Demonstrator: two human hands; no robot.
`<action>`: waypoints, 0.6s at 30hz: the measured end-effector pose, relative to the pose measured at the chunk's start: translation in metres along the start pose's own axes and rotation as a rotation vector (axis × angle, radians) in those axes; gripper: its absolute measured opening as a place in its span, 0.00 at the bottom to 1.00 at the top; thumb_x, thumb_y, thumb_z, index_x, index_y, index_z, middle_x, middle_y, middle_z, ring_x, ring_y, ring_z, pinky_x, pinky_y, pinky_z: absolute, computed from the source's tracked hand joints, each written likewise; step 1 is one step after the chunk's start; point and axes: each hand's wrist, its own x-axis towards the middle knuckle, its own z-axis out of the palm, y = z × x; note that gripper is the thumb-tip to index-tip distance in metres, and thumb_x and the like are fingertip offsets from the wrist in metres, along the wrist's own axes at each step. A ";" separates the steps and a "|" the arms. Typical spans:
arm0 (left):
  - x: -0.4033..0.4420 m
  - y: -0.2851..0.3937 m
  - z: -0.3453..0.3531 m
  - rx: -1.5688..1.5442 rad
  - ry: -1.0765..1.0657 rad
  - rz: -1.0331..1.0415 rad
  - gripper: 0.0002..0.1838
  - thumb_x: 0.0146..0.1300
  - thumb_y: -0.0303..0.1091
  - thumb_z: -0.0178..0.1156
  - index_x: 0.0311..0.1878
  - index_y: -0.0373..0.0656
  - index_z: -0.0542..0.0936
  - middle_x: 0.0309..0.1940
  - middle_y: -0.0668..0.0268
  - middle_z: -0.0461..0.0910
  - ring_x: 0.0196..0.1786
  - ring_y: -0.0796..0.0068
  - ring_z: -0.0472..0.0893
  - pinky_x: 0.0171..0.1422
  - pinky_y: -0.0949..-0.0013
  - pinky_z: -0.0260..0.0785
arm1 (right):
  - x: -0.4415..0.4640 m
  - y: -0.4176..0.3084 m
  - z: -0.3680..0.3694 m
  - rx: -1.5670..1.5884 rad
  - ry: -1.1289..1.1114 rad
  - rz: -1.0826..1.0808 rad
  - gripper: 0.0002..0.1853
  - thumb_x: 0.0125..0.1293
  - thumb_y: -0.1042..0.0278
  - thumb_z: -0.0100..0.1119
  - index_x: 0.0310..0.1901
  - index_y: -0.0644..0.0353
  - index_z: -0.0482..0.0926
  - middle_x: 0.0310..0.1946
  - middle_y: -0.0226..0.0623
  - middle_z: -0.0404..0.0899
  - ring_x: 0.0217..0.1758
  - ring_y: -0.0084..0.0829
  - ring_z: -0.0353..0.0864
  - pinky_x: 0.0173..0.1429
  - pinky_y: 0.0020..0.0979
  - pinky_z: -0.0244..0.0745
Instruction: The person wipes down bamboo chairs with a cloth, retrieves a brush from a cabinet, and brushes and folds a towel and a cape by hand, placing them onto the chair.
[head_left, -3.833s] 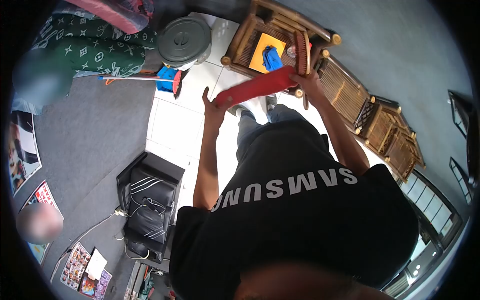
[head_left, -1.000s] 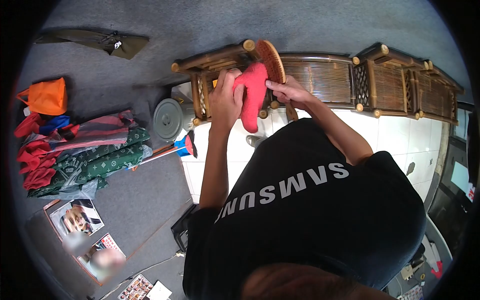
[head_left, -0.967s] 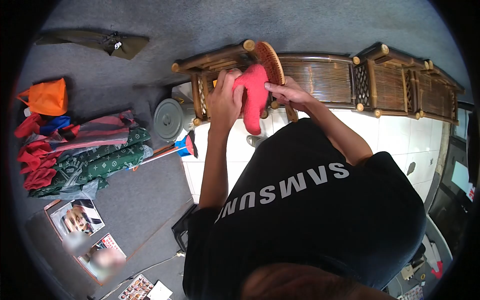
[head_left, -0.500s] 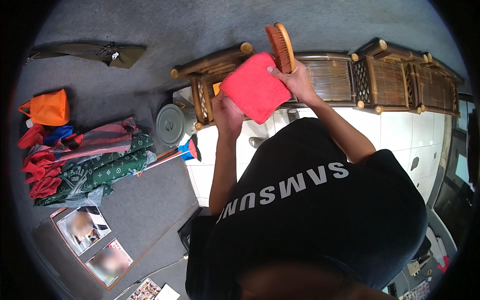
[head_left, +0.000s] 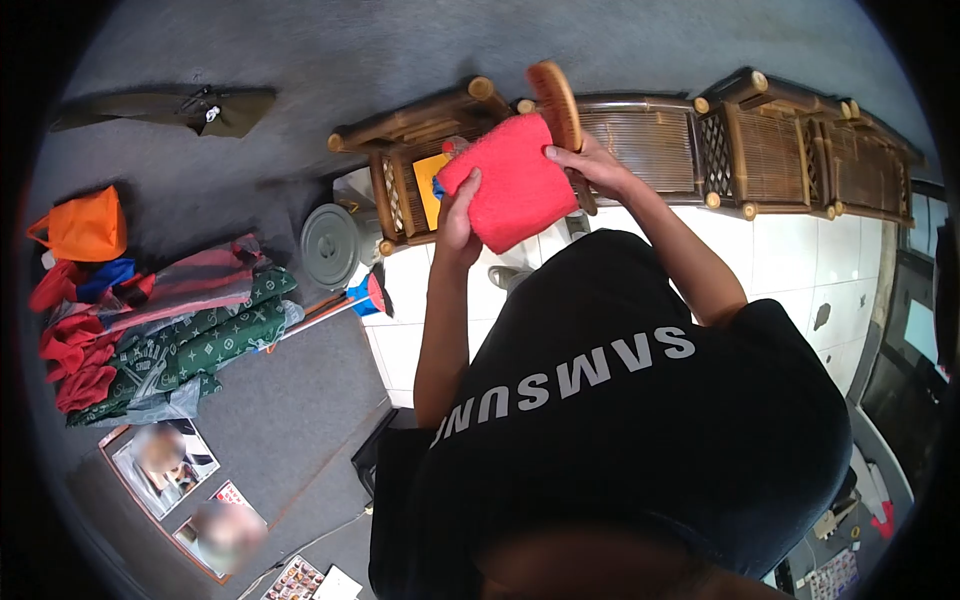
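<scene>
A folded red cloth (head_left: 515,185) is held up in front of my chest, its fuzzy surface facing me. My left hand (head_left: 460,222) grips its left edge, thumb on top and fingers hidden behind. My right hand (head_left: 598,168) holds a wooden brush (head_left: 556,105) upright at the cloth's right side, and its thumb rests by the cloth's edge. The brush is turned so that mostly its wooden body shows. Behind the cloth, a yellow item (head_left: 430,185) and a bit of something blue lie on the bamboo bench, partly covered.
Bamboo seats (head_left: 640,150) line the wall ahead. To the left stand a grey lidded bin (head_left: 330,245), a broom (head_left: 368,294), green patterned rolls (head_left: 215,335) and an orange bag (head_left: 85,225). A dark umbrella-like item (head_left: 235,112) hangs on the wall. White tiles (head_left: 790,255) cover the floor.
My left thumb has come over onto the front of the cloth. The brush has turned, hiding most of its bristles. More of the yellow item shows as the view shifts slightly.
</scene>
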 end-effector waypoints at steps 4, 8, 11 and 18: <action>0.030 -0.025 -0.048 0.112 -0.036 -0.124 0.29 0.75 0.43 0.55 0.73 0.40 0.63 0.67 0.56 0.72 0.67 0.63 0.76 0.72 0.57 0.69 | 0.003 0.037 -0.014 0.091 -0.113 0.139 0.32 0.63 0.58 0.74 0.64 0.58 0.70 0.44 0.29 0.78 0.39 0.21 0.76 0.39 0.25 0.73; 0.055 -0.094 -0.105 0.239 0.136 -0.266 0.31 0.72 0.45 0.62 0.71 0.41 0.66 0.66 0.59 0.74 0.66 0.67 0.77 0.67 0.60 0.74 | 0.002 0.080 -0.039 -0.340 0.110 0.215 0.33 0.58 0.60 0.74 0.62 0.64 0.72 0.51 0.41 0.81 0.51 0.31 0.83 0.51 0.32 0.79; 0.050 -0.146 -0.127 0.387 0.131 -0.528 0.34 0.70 0.42 0.65 0.72 0.41 0.62 0.60 0.61 0.78 0.58 0.66 0.81 0.59 0.60 0.78 | 0.010 0.161 -0.085 -0.712 0.214 0.258 0.34 0.54 0.56 0.74 0.59 0.65 0.74 0.42 0.50 0.84 0.46 0.38 0.86 0.50 0.37 0.80; -0.003 -0.243 -0.184 0.776 0.339 -0.622 0.29 0.70 0.41 0.64 0.69 0.44 0.67 0.52 0.60 0.81 0.42 0.70 0.84 0.45 0.66 0.79 | 0.014 0.248 -0.160 -0.799 0.524 0.291 0.33 0.53 0.57 0.70 0.61 0.55 0.71 0.43 0.50 0.84 0.49 0.50 0.85 0.53 0.46 0.79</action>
